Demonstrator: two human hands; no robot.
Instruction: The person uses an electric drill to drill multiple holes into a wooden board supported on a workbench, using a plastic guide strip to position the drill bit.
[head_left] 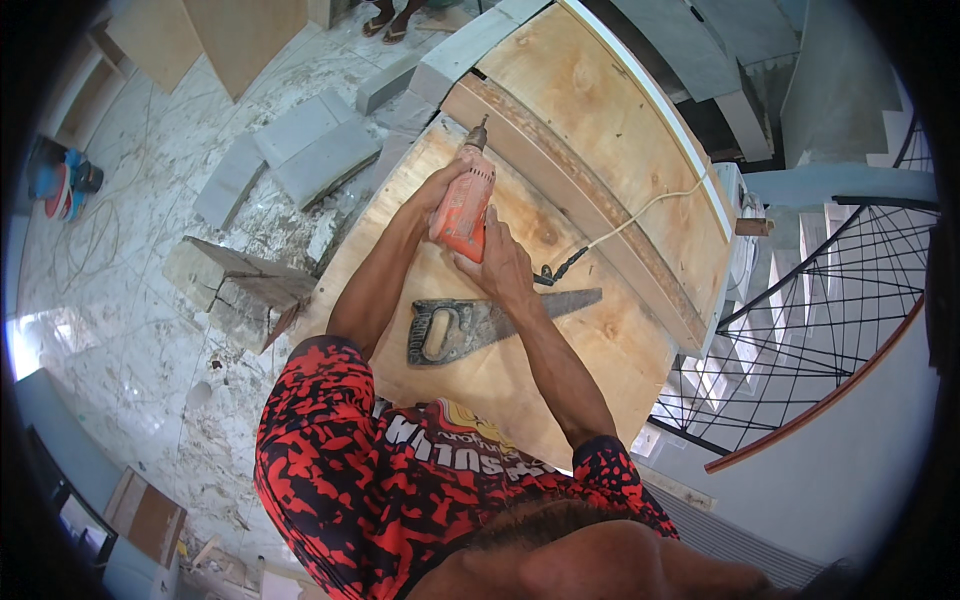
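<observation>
In the head view, the drill (468, 208) is over the plywood surface (625, 330), left of its middle, beyond the handsaw (490, 325). The left hand (448, 190) wraps the front of the body behind the chuck (477, 138); the right hand (505, 262) grips around the rear, its hold partly hidden. The step looks like steadying and aiming the tool. Doing it well likely means keeping the left fingers clear of the chuck, lining the bit (486, 120) up before squeezing any trigger, and keeping the black cord (570, 262) slack. The drill's long axis runs away from the person, leaning slightly right, bit foremost toward the wooden plank (570, 205); whether the tip touches the plank cannot be told.
</observation>
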